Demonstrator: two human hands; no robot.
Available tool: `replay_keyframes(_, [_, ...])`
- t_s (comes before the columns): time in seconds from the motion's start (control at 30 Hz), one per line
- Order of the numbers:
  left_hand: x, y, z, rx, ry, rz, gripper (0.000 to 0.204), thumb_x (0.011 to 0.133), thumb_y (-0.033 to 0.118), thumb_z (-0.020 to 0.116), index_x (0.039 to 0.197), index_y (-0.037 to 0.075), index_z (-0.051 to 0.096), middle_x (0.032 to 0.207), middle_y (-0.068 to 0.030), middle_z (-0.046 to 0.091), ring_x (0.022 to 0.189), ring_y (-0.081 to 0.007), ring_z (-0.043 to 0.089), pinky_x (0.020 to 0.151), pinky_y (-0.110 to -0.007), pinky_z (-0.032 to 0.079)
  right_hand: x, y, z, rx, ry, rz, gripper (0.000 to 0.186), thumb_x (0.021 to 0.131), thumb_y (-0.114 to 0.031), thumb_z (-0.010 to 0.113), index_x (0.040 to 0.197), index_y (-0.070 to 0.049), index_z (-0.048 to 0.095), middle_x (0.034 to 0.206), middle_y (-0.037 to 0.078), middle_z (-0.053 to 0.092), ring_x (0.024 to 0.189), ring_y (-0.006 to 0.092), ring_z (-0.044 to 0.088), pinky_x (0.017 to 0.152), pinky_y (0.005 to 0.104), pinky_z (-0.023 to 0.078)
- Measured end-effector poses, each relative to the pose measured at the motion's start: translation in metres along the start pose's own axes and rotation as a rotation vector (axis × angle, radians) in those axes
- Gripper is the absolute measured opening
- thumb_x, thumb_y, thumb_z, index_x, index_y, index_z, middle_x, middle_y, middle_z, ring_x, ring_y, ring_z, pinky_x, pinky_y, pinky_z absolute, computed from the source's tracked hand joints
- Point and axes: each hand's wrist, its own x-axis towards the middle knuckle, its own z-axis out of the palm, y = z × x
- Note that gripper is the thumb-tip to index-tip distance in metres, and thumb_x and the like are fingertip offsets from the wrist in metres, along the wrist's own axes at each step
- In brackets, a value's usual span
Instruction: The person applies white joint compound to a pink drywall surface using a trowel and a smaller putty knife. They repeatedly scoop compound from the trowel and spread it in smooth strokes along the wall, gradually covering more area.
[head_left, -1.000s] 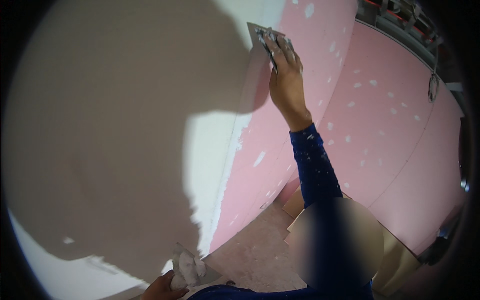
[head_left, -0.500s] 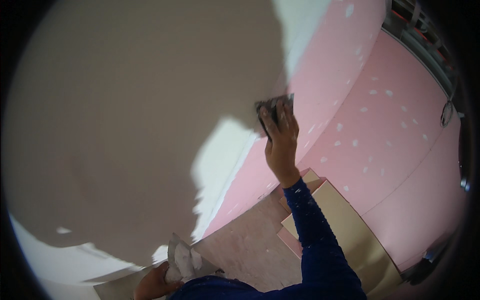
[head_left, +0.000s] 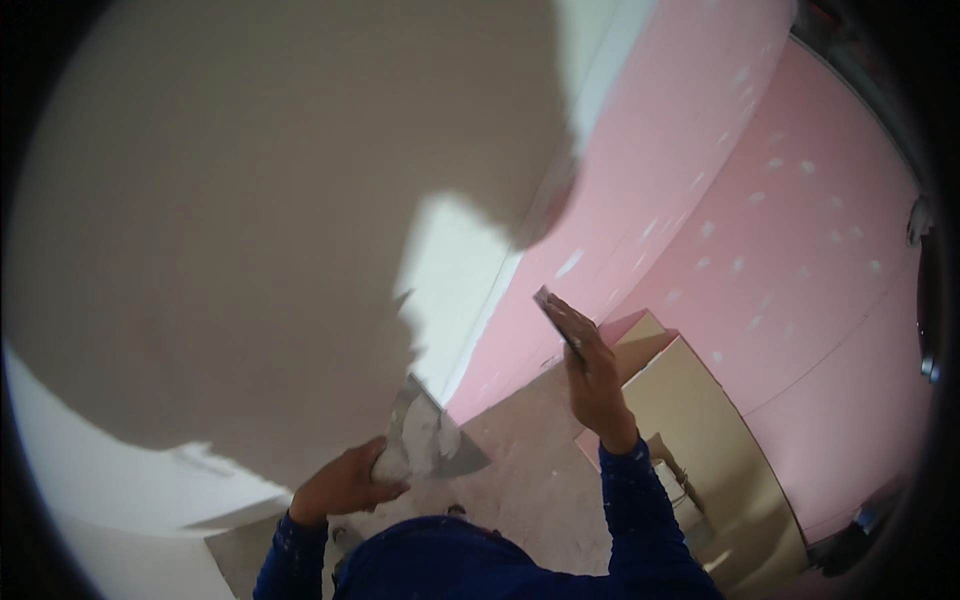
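Note:
My left hand [head_left: 340,485] is closed on the edge of a broad, grey, flat metal plate [head_left: 462,458], its handle out of sight. White filler paste [head_left: 422,432] lies on the plate. My right hand [head_left: 598,395] grips a putty knife [head_left: 550,308], its wide blade seen nearly edge-on and tilted up. The knife is clear of the wall, to the right of the plate and farther forward. In front of me the wall has a white coated part [head_left: 455,255] beside bare pink board [head_left: 600,225]. A large dark shadow covers much of the white part.
At right, a stack of boards [head_left: 720,430] with pink edges stands by the pink wall. A white container [head_left: 675,490] shows beside my right forearm. White filler spots dot the far pink wall [head_left: 790,260]. Bare floor [head_left: 530,500] lies below my hands.
My right hand has come off the wall, down and towards me, turning the knife edge-on. My left hand has risen up and right with the plate, bringing the two tools closer together.

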Motion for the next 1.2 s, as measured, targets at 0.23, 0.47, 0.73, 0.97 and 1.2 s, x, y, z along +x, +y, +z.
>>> replay_keyframes(0.23, [0.019,-0.002,0.003,-0.005,-0.046,0.106,0.054,0.090,0.032,0.077,0.127,-0.001,0.055,0.079,-0.0086,0.067,0.057,-0.0143,0.064,0.054,-0.028,0.055,-0.082,-0.049,0.039,0.375,-0.343,-0.091,0.064,0.087,0.017,0.061,0.141,-0.016,0.056,0.156,0.021,0.040,0.146,0.0416,0.038,0.118,0.0496,0.039])
replay_keyframes(0.47, [0.015,-0.003,0.006,-0.080,-0.105,0.159,0.051,0.091,0.029,0.076,0.127,0.000,0.055,0.076,-0.0082,0.067,0.055,-0.0141,0.064,0.053,-0.028,0.054,-0.114,0.008,0.064,0.148,-0.393,0.073,0.058,0.084,0.007,0.074,0.133,-0.019,0.059,0.149,0.018,0.041,0.141,0.0433,0.041,0.115,0.0492,0.044])
replay_keyframes(0.73, [0.006,0.015,-0.013,0.220,-0.108,0.070,0.049,0.092,0.028,0.075,0.129,0.001,0.055,0.078,-0.0108,0.071,0.057,-0.0150,0.066,0.053,-0.029,0.054,-0.068,-0.022,-0.025,-0.336,-0.549,-0.244,0.059,0.076,-0.012,0.084,0.127,-0.033,0.063,0.147,0.000,0.052,0.146,0.0274,0.038,0.125,0.0552,0.026])
replay_keyframes(0.97, [0.004,0.028,-0.016,0.269,-0.239,0.117,0.046,0.091,0.026,0.076,0.123,0.001,0.057,0.085,-0.0117,0.072,0.063,-0.0178,0.070,0.056,-0.029,0.058,-0.037,-0.063,-0.032,-0.506,-0.812,-0.484,0.041,0.082,-0.026,0.076,0.121,-0.035,0.067,0.139,-0.004,0.060,0.146,0.0239,0.038,0.127,0.0610,0.013])
replay_keyframes(1.2, [0.007,0.037,-0.017,0.279,-0.298,0.154,0.040,0.091,0.023,0.076,0.119,0.001,0.058,0.087,-0.0117,0.073,0.064,-0.0179,0.070,0.055,-0.028,0.057,-0.032,-0.070,-0.028,-0.417,-0.820,-0.547,0.028,0.088,-0.022,0.069,0.114,-0.032,0.070,0.134,-0.004,0.064,0.145,0.0234,0.038,0.125,0.0632,0.015])
